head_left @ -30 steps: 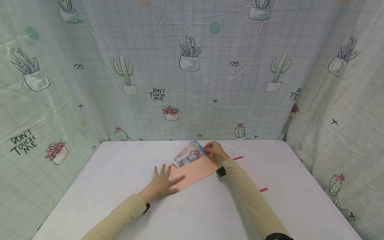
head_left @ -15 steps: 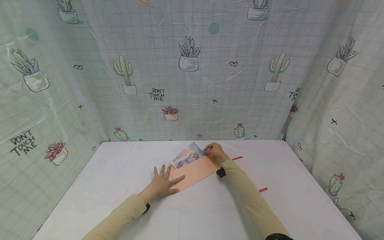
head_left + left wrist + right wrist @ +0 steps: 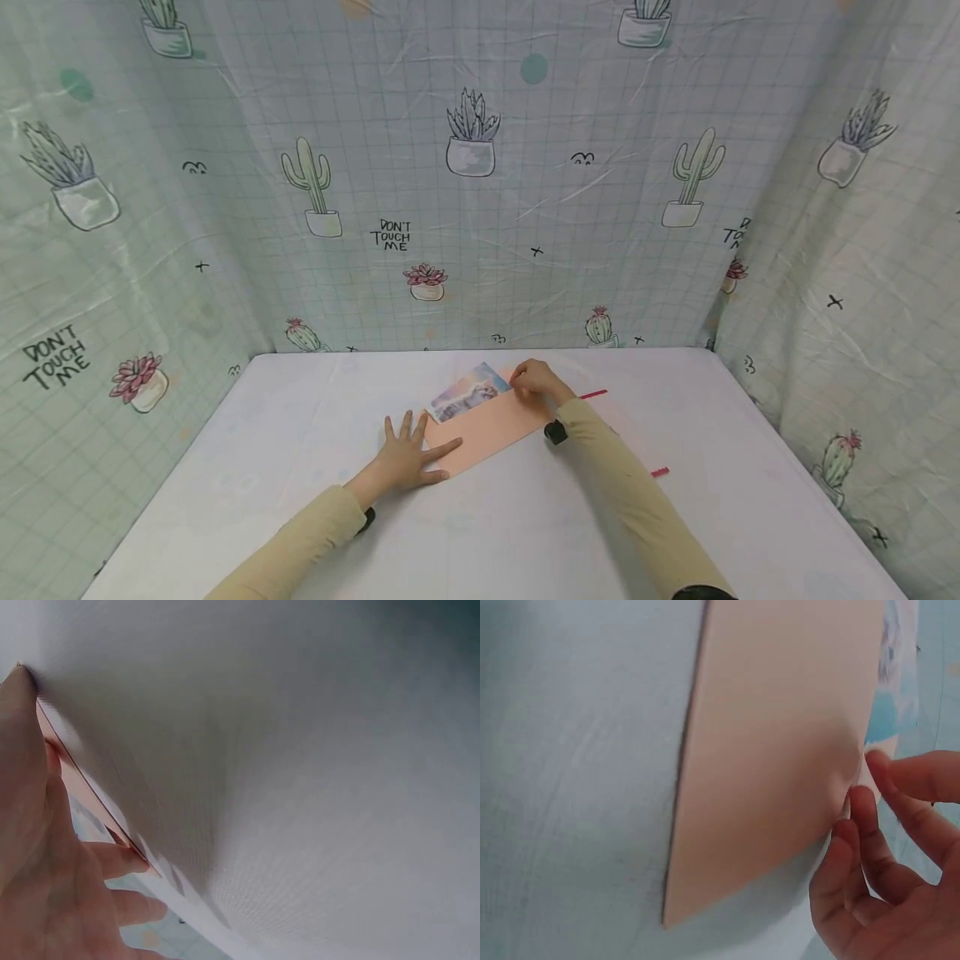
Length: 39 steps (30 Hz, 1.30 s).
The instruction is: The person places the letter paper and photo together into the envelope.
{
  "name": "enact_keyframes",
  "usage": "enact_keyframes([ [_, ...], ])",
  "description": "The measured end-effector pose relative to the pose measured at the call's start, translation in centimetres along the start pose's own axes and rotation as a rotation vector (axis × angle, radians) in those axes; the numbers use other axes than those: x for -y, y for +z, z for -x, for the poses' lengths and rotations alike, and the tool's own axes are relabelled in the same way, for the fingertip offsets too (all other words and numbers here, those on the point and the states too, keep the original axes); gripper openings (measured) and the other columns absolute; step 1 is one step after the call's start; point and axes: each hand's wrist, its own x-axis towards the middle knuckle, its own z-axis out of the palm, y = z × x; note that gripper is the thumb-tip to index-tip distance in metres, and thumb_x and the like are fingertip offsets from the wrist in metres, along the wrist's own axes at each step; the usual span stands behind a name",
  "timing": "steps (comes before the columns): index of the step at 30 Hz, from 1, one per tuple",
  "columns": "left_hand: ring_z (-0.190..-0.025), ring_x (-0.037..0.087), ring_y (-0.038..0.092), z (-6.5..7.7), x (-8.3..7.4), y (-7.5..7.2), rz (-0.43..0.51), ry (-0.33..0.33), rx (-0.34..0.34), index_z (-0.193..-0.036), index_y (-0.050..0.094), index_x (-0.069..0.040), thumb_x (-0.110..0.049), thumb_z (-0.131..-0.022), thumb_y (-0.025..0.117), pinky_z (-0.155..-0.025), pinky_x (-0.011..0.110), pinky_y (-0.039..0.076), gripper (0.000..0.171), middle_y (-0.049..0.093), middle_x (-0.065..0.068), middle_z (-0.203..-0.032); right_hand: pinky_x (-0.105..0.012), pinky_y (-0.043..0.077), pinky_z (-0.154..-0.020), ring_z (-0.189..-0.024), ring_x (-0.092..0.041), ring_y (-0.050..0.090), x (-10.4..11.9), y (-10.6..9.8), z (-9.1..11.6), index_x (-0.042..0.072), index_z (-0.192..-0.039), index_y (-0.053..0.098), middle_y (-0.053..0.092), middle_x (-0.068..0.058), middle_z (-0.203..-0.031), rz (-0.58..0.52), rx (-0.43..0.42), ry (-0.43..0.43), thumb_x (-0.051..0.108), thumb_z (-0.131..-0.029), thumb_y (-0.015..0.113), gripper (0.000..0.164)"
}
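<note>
Picture card [image 3: 468,395] showing less above the peach folder [image 3: 487,435] than a second ago

Picture card: bearing a pale, furry animal on blue and pink; lying between the two hands, its lower part hiding behind the folder's front panel.

Peach folder: lying aslant on the white desk [image 3: 315,400], one end reaching the left hand [image 3: 408,460], the other the right hand [image 3: 538,379].

Left hand: spreading its fingers and grasping nothing; thumb and forefinger are resting on the nearest end of the folder.

Right hand: bending its fingers and pinching the folder's edge, just beside the card.

Pale pink sheet [image 3: 625,430]: red at its two ends, lying to the right of the right hand, the right sleeve [image 3: 626,487] partly covering it.

Cloth backdrop [image 3: 510,217]: hanging beyond both hands, showing potted cacti and succulents.
</note>
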Motion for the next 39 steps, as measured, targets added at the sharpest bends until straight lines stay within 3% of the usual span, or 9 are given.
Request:
enact_keyframes([
  [7, -0.128, 0.052, 0.022, 0.1, -0.1, -0.5, 0.006, -0.002, 0.007, -0.137, 0.028, -0.038, -0.060, -0.084, 0.040, -0.092, 0.072, 0.018, 0.058, 0.026, 0.028, -0.141, -0.033, 0.046, -0.077, -0.096, -0.020, 0.053, 1.1, 1.0, 1.1, 0.013, -0.107, 0.060, 0.058, -0.006, -0.104, 0.287, -0.052, -0.202, 0.015, -0.091, 0.042, 0.025],
  [13, -0.128, 0.052, 0.021, 0.0, -0.1, -0.4, -0.003, 0.004, 0.006, -0.137, 0.028, -0.039, -0.061, -0.084, 0.038, -0.092, 0.072, 0.018, 0.058, 0.026, 0.029, -0.141, -0.043, 0.042, -0.093, -0.121, -0.026, 0.043, 2.2, 1.9, 1.6, 0.012, -0.124, 0.051, 0.047, -0.008, -0.130, 0.500, -0.083, -0.329, 0.020, -0.093, 0.042, 0.034],
  [18, -0.129, 0.052, 0.020, -0.1, 0.0, -0.2, -0.008, -0.007, 0.021, -0.137, 0.026, -0.041, -0.063, -0.084, 0.037, -0.093, 0.072, 0.017, 0.059, 0.025, 0.028, -0.142, -0.053, 0.034, -0.099, -0.131, -0.027, 0.031, 3.6, 2.6, 2.0, 0.012, -0.137, 0.035, 0.031, -0.006, -0.145, 0.559, -0.057, -0.385, 0.024, -0.094, 0.041, 0.045],
  [22, -0.129, 0.052, 0.020, -0.2, 0.0, -0.1, -0.007, -0.014, 0.030, -0.137, 0.026, -0.042, -0.063, -0.084, 0.037, -0.093, 0.071, 0.017, 0.058, 0.024, 0.027, -0.142, -0.053, 0.029, -0.102, -0.135, -0.024, 0.027, 4.4, 3.7, 2.1, 0.016, -0.141, 0.028, 0.026, -0.001, -0.148, 0.601, -0.016, -0.399, 0.026, -0.095, 0.036, 0.047],
  [28, -0.129, 0.051, 0.020, -0.2, 0.0, -0.1, -0.012, -0.018, 0.031, -0.137, 0.026, -0.043, -0.064, -0.084, 0.036, -0.093, 0.071, 0.018, 0.058, 0.025, 0.027, -0.142, -0.050, 0.029, -0.103, -0.136, -0.021, 0.024, 5.3, 5.2, 2.0, 0.020, -0.141, 0.026, 0.025, 0.003, -0.148, 0.710, -0.008, -0.438, 0.032, -0.097, 0.030, 0.047],
  [39, -0.128, 0.053, 0.021, -0.2, 0.1, 0.0, 0.008, -0.016, 0.021, -0.136, 0.027, -0.042, -0.063, -0.084, 0.038, -0.092, 0.072, 0.018, 0.058, 0.024, 0.028, -0.142, -0.052, 0.023, -0.106, -0.135, -0.022, 0.027, 6.6, 6.2, 2.1, 0.025, -0.139, 0.032, 0.032, 0.002, -0.145, 0.750, -0.008, -0.444, 0.037, -0.096, 0.032, 0.045],
])
